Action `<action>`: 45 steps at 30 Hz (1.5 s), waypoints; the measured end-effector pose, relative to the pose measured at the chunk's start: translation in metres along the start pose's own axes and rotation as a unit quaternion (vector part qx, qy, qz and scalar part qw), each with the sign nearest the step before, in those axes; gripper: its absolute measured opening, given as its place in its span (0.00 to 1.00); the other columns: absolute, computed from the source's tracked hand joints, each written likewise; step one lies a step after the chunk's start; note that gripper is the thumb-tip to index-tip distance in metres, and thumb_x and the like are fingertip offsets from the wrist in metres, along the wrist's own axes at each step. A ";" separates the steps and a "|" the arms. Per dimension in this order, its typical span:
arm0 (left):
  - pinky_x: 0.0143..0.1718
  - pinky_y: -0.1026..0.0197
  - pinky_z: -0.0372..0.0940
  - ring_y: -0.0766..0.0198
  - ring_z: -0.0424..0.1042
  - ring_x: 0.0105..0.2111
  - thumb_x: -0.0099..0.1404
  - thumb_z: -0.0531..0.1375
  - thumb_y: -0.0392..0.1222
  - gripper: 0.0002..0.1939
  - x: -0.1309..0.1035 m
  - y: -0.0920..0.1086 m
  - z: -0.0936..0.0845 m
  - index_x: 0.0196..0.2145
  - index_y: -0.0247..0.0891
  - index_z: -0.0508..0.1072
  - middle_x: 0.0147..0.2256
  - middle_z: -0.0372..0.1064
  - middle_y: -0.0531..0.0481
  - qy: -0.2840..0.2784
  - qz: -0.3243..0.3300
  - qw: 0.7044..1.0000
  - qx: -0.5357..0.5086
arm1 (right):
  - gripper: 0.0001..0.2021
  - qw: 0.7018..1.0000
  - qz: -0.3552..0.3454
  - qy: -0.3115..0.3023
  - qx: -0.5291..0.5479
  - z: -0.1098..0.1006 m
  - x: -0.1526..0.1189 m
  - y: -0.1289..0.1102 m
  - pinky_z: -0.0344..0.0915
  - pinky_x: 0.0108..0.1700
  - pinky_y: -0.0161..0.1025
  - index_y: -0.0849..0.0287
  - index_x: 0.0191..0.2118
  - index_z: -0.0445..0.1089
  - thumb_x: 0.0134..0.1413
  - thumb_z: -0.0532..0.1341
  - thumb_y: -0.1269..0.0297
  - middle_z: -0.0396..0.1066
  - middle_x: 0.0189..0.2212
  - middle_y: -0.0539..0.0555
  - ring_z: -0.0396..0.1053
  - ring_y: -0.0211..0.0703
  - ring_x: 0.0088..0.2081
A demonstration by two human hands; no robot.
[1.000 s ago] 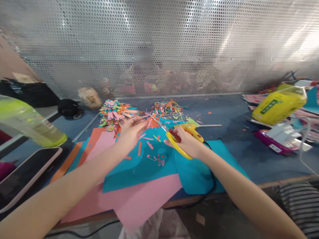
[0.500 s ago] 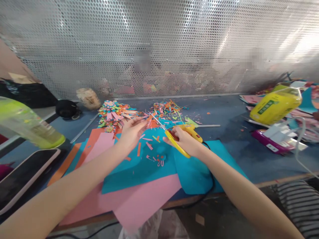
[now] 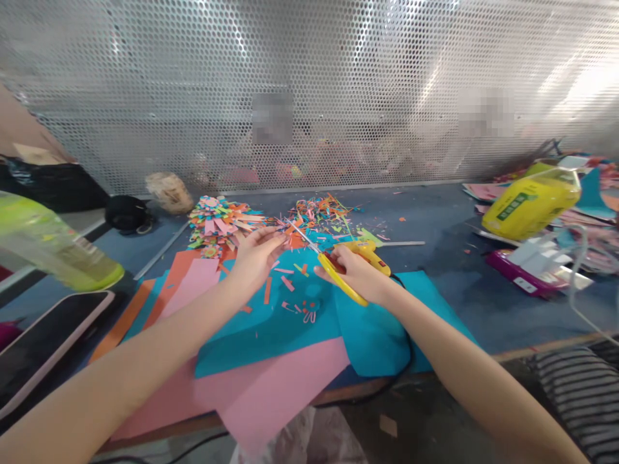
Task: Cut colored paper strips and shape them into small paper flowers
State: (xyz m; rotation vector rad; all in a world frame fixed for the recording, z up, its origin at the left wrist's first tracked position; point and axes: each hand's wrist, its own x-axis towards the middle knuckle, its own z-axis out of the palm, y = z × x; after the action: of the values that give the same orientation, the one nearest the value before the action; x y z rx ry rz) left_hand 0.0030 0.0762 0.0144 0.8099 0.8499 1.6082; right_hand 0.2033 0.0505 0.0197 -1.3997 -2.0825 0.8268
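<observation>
Fringed paper flowers [image 3: 211, 222] appear finished as the right hand [image 3: 355, 274] grips yellow-handled scissors [image 3: 333, 270], left hand [image 3: 258, 256] curled (its hold unclear), blue paper [image 3: 271, 338] apparently largely uncut

The widest way through runs over the counter [image 3: 445, 222] to the right of the glue gun [image 3: 373, 255], as far as the yellow bottle [image 3: 527, 205] and purple power strip [image 3: 520, 274]; a pale stick [image 3: 403, 243] juts into that lane from the left. Between the left hand [image 3: 261, 254] and the right hand [image 3: 355, 270], the scissors [image 3: 349, 289] bar a straight crossing, though the blue sheet [image 3: 290, 341] nearer the edge lies flat (loose snippets aside). A black cord [image 3: 411, 356] loops beside the right forearm. Beyond, shredded paper [image 3: 322, 209] and the perforated panel [image 3: 338, 64] block reach; leftward, the tilted bottle [image 3: 87, 261] obstructs.
</observation>
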 end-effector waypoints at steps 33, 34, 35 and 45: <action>0.19 0.70 0.62 0.68 0.70 0.24 0.44 0.67 0.37 0.14 -0.050 -0.001 -0.021 0.31 0.34 0.73 0.27 0.70 0.51 0.024 -0.053 0.990 0.127 | 0.25 0.889 0.137 0.212 -0.382 -0.024 0.001 0.019 0.64 0.35 0.46 0.67 0.41 0.64 0.50 0.54 0.47 0.68 0.37 0.68 0.67 0.62 0.42; 0.16 0.70 0.59 0.68 0.69 0.23 0.45 0.67 0.38 0.13 -0.051 -0.001 -0.023 0.31 0.34 0.72 0.27 0.70 0.50 0.019 -0.055 0.989 0.137 | 0.28 0.884 0.170 0.206 -0.384 -0.024 0.003 0.023 0.64 0.35 0.48 0.69 0.42 0.63 0.48 0.55 0.44 0.67 0.39 0.70 0.67 0.64 0.42; 0.15 0.70 0.58 0.68 0.69 0.22 0.45 0.67 0.39 0.13 -0.052 -0.002 -0.024 0.31 0.34 0.72 0.27 0.71 0.50 0.013 -0.056 0.988 0.144 | 0.31 0.886 0.192 0.187 -0.378 -0.024 0.005 0.027 0.64 0.36 0.50 0.70 0.44 0.63 0.47 0.56 0.43 0.67 0.40 0.71 0.67 0.65 0.43; 0.15 0.70 0.56 0.68 0.70 0.22 0.50 0.65 0.43 0.12 -0.057 -0.003 -0.029 0.32 0.36 0.72 0.30 0.73 0.48 -0.027 -0.059 0.987 0.148 | 0.23 0.929 0.210 0.097 -0.289 -0.032 0.019 0.042 0.64 0.33 0.45 0.62 0.41 0.66 0.47 0.55 0.47 0.71 0.34 0.64 0.71 0.57 0.37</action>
State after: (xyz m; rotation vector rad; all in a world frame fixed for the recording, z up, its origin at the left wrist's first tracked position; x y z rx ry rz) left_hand -0.0104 0.0178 -0.0072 0.9868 1.0933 1.3675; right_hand 0.2455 0.0870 0.0130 -2.1926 -1.9761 0.1859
